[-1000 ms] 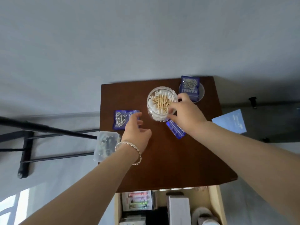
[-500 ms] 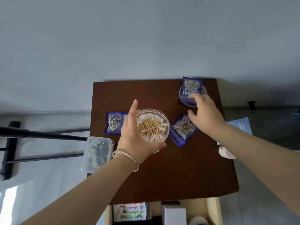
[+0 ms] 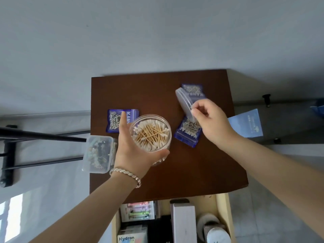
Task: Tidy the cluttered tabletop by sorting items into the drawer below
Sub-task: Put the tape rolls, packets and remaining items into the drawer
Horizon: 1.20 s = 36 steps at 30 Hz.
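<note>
Presently the left hand grasps a clear round jar of cotton swabs, palm against its left wall, thumb curled round the near rim and forefinger lying along the far-left side. The jar sits upright over the middle of the brown tabletop, mouth uncovered; whether its base touches the wood is hidden by the hand. The right hand pinches a clear lid by its near edge between thumb and fingertips, and the lid stands tilted on edge above the far-right part of the table, well apart from the jar. Judgement on handling: the jar looks like thin rigid plastic, light, with a smooth wall that could slip, so a wrap round the wall as seen is sound. The swabs lie loose and heaped near the rim, and any tilt risks spillage before capping. The lid appears light and stiff, best held at its rim and levelled before seating on the mouth. Three blue packets lie flat on the table, and a clear plastic box overhangs its left edge. The open drawer lies below the near edge, already part filled.
</note>
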{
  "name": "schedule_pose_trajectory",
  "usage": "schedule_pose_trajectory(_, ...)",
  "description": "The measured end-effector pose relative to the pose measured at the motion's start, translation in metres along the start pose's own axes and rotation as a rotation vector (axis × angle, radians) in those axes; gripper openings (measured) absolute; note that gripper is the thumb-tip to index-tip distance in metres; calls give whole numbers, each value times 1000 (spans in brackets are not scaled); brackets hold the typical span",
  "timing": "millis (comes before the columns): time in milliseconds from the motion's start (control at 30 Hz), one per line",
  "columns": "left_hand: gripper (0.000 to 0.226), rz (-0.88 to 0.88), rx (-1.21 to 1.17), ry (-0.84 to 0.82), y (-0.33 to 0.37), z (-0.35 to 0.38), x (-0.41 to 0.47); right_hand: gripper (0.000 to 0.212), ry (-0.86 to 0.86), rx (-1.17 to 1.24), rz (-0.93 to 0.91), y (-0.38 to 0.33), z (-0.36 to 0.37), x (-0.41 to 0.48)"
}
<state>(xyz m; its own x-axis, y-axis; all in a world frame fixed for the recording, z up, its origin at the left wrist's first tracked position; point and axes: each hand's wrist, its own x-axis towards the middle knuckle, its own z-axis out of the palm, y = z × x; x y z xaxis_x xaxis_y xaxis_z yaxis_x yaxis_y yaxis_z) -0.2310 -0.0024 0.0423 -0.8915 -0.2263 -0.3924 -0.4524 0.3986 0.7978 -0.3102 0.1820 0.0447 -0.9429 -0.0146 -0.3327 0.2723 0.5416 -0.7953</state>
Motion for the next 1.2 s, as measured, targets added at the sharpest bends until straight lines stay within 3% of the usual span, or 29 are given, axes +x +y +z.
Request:
schedule_pose_trajectory(133,135,-22,15,-22,1,4,-16,13,-123,1155,582,-20,-21,-24)
schedule_pose_trajectory(200,135,17,36,-46,1,4,-24,14,-161,1475,720,-20,-31,-33)
schedule_pose_trajectory(267,133,80,61,-68,4,3,-33,22,-206,1581,777,-19,-34,-46)
schedule_pose_trajectory(333,130,145,74,-83,8,3,-40,28,-250,1489,831,-17,-31,-60)
schedule_pose_trajectory(433,135,258,159,-171,20,7,-50,32,-233,1154,828,-20,-26,-84)
schedule_pose_trajectory(567,134,394,303,-120,57,10,-76,29,-99,324,509,-36,-28,-116)
schedule_pose_trajectory(633,131,466,342,-104,80,8,-94,38,-61,147,364,-47,-35,-130)
schedule_pose_trajectory(800,128,473,352,-180,128,-6,-130,49,-100,-85,106,-87,-78,-161)
schedule_pose_trajectory(967,136,533,291,-175,173,-27,-167,113,-443,-102,54,-127,-129,-192)
schedule_pose_trajectory(1100,140,597,173,-161,195,-44,-188,116,-390,-127,2,-146,-151,-210)
schedule_pose_trajectory(1200,132,550,189,-258,201,-55,-192,96,-407,-85,-82,-158,-160,-221)
